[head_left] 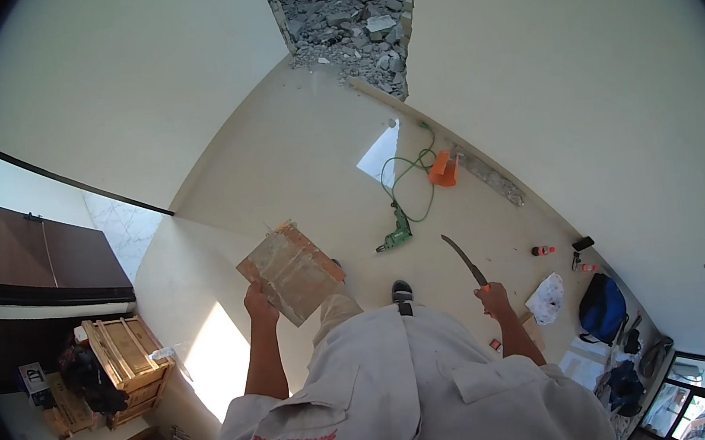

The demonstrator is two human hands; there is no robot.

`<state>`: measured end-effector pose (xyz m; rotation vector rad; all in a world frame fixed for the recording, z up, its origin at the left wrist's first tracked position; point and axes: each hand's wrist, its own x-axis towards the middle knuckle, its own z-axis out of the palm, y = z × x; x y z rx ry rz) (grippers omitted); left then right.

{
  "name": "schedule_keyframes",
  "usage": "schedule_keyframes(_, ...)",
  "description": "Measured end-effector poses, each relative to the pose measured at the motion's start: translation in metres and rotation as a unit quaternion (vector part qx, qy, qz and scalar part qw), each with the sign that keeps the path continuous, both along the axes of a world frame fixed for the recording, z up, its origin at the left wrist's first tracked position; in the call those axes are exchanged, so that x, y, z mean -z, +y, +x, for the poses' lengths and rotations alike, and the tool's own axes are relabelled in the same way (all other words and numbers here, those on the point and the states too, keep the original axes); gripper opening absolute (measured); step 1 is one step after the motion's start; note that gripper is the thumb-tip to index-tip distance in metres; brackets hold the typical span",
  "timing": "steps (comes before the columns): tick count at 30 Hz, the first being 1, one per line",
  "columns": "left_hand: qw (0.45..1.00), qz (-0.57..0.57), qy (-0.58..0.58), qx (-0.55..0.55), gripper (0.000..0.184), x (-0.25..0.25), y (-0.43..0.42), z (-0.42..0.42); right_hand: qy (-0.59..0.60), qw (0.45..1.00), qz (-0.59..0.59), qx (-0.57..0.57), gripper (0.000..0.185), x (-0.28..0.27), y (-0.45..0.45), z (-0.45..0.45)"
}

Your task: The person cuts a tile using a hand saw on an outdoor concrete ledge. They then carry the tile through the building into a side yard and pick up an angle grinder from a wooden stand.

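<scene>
My left hand grips the lower left edge of a square, flat board. Its face is grey-brown and looks smeared, with reddish-brown showing along the edges. On the other side, my right hand is closed around the orange handle of a long curved blade. The blade points up and to the left, away from my body. Whether its edge has teeth is too small to tell. A green power drill lies on the floor between the board and the blade, its green cord looping beyond it.
Grey rubble fills the opening ahead. An orange object lies by the right wall, near a blue backpack, a white bag and red-capped bottles. A wooden crate stands at left.
</scene>
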<state>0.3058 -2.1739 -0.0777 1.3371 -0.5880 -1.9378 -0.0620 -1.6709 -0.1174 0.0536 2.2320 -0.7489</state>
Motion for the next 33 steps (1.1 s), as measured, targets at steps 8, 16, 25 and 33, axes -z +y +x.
schedule_keyframes(8, 0.995, -0.042, 0.078, 0.047, 0.039, -0.008, -0.139, -0.065, -0.005, 0.992, 0.111, 0.056, 0.021, 0.004, -0.038, 0.079)
schedule_keyframes(16, 0.985, -0.064, 0.126, 0.097, 0.045, -0.031, -0.223, -0.098, -0.009, 0.992, 0.07, 0.103, 0.021, -0.035, -0.126, 0.115)
schedule_keyframes(25, 0.975, -0.03, 0.14, 0.167, 0.046, -0.027, -0.24, -0.15, 0.083, 0.992, 0.079, 0.052, 0.027, -0.036, -0.168, 0.133)
schedule_keyframes(33, 0.974, -0.023, 0.089, 0.208, 0.035, -0.048, -0.217, -0.187, 0.069, 0.982, 0.172, -0.023, 0.036, 0.089, -0.052, 0.185)
